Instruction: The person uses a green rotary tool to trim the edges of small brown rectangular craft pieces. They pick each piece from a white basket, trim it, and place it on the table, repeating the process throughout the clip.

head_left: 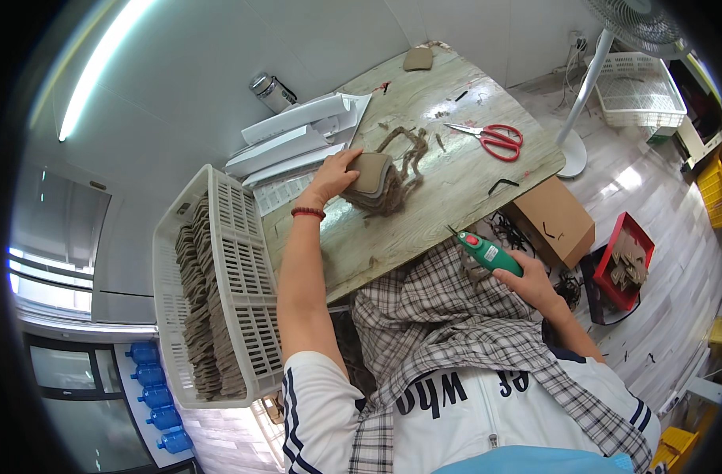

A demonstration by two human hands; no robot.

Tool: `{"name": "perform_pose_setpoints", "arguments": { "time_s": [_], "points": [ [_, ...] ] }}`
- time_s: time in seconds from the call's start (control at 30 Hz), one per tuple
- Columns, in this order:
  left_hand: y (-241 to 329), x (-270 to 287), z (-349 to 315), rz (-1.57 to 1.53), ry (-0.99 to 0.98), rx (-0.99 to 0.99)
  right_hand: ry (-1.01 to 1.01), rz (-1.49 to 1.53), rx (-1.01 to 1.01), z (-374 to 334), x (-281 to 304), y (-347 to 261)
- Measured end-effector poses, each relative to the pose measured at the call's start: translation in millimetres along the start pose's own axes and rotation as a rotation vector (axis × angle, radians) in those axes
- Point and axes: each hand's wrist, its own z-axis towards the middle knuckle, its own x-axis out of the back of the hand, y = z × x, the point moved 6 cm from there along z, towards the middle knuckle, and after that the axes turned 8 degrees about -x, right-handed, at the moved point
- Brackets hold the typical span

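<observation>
My left hand (334, 177) grips the left edge of a stack of squarish brown pads (370, 175) on the table. Fuzzy brown fibre hangs from the stack's near side. A loose strand of the same brown fibre (414, 150) curls beside it on the tabletop. In my right hand (532, 280) is a green handheld power tool (489, 253) with a red button and a thin dark tip. I hold it over my lap, just off the table's near edge, its tip pointing up and left. Red-handled scissors (499, 142) lie open on the table's right side.
The wooden table (440, 193) also bears white papers (294, 134), a flask (272, 92) and a single brown pad (418, 59). Left stands a white crate (238, 276) of stacked brown pieces. A cardboard box (552, 221), red tray (623, 261) and fan (598, 87) are right.
</observation>
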Motion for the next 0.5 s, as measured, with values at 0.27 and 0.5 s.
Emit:
{"name": "perform_pose_setpoints", "arguments": {
  "time_s": [0.27,0.5],
  "points": [
    [49.8,-16.8,-85.8,-0.132,0.502,0.370,-0.044,0.061,-0.016,8.0,-6.0,-14.9],
    [63.8,-14.2,-104.9,-0.100,0.750,0.248,-0.050,0.043,-0.007,7.6,-11.4,-29.8]
  ]
}}
